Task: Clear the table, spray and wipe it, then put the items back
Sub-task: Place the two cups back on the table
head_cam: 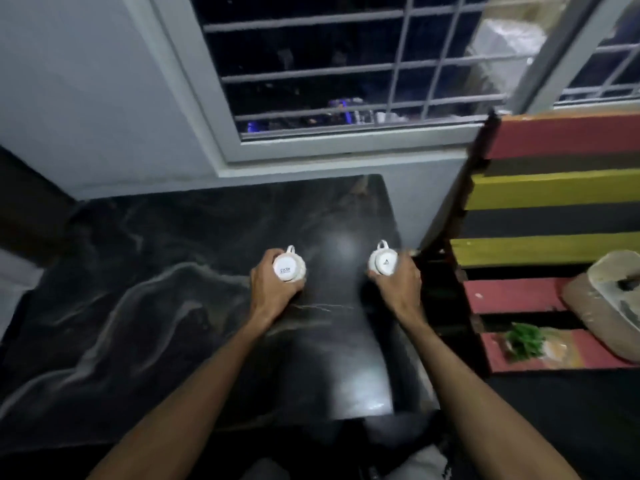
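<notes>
1. Your left hand (273, 289) curls round a white cup (289, 269), turned base-up, handle pointing away from you.
2. Your right hand (398, 285) grips a second cup (382, 263), upside down too.
3. Both are over the dark marbled surface (156, 271), right of centre; whether they touch it, I can't tell.
4. A striped slatted rack (554, 188) stands just beside it.

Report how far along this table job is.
Looks done: the dark table shows nothing else on it. In hand: the left hand grips the left cup, the right hand the right cup, both upturned. Left: unclear; no spray or cloth shows, so wiping cannot be judged.
</notes>
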The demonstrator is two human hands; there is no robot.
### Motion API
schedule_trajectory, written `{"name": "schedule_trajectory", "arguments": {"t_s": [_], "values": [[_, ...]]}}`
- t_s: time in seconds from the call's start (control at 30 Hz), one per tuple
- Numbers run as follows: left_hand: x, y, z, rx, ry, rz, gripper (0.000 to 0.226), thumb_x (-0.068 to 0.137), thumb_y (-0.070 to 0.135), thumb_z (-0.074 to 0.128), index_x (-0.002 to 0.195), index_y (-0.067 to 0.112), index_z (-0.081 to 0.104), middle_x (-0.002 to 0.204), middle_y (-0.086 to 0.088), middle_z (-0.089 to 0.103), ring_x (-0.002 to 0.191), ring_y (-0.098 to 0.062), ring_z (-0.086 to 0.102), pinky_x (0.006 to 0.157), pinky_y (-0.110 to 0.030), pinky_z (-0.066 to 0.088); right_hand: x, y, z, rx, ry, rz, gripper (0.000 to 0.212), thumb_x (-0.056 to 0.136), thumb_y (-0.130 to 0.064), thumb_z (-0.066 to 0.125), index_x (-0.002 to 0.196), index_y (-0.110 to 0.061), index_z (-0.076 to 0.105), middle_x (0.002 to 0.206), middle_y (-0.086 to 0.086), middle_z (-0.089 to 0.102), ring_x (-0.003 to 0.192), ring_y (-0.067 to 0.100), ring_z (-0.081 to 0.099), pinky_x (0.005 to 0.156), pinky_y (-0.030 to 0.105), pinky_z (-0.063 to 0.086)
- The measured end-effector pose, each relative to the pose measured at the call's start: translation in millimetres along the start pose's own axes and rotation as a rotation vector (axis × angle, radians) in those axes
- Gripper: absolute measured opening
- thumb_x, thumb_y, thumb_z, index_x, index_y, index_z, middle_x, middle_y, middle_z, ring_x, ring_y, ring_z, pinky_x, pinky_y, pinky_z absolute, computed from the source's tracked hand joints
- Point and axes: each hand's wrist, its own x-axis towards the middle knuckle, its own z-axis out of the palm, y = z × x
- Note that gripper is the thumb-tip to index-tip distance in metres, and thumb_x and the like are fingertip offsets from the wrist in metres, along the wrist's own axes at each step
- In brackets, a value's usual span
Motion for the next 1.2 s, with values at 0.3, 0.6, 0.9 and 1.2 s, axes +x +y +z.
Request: {"name": "schedule_trajectory", "arguments": {"t_s": [0.3, 0.6, 0.9, 1.2], "values": [[71, -136, -191, 0.023, 0.165, -0.145, 0.045, 0.060, 0.019, 0.094, 0.098, 0.016, 0.071, 0.094, 0.000, 0.072, 0.089, -0.022, 0.067, 0.080, -0.030, 0.050, -60, -110, 166, -0.093, -0.179, -0.055, 0.048, 0.071, -0.032, 0.082, 0.109, -0.014, 0.057, 0.099, -0.004, 0.055, 0.096, 0.024, 0.060, 0.075, 0.028, 0.038], [124, -189, -208, 0.019, 0.154, -0.203, 0.070, 0.058, 0.015, 0.096, 0.121, 0.011, 0.065, 0.110, -0.009, 0.072, 0.103, -0.028, 0.066, 0.093, -0.037, 0.053, -44, -126, 219, -0.143, -0.112, -0.051, 0.044, 0.078, -0.035, 0.078, 0.110, -0.014, 0.056, 0.109, 0.005, 0.059, 0.102, 0.025, 0.056, 0.078, 0.031, 0.038], [129, -201, -202, -0.046, 0.158, -0.194, 0.084, 0.060, 0.012, 0.096, 0.134, 0.008, 0.055, 0.115, -0.011, 0.071, 0.105, -0.030, 0.067, 0.095, -0.044, 0.054, -28, -130, 231, -0.143, -0.090, -0.037, 0.050, 0.073, -0.035, 0.081, 0.110, -0.017, 0.053, 0.107, 0.001, 0.059, 0.102, 0.024, 0.056, 0.077, 0.030, 0.036], [127, -209, -201, -0.068, 0.135, -0.217, 0.089, 0.060, 0.011, 0.095, 0.138, 0.008, 0.051, 0.121, -0.014, 0.068, 0.111, -0.033, 0.065, 0.099, -0.048, 0.051, -31, -129, 228, -0.139, -0.131, 0.007, 0.063, 0.067, -0.038, 0.086, 0.115, -0.021, 0.048, 0.107, -0.004, 0.055, 0.106, 0.027, 0.060, 0.077, 0.034, 0.041]]}}
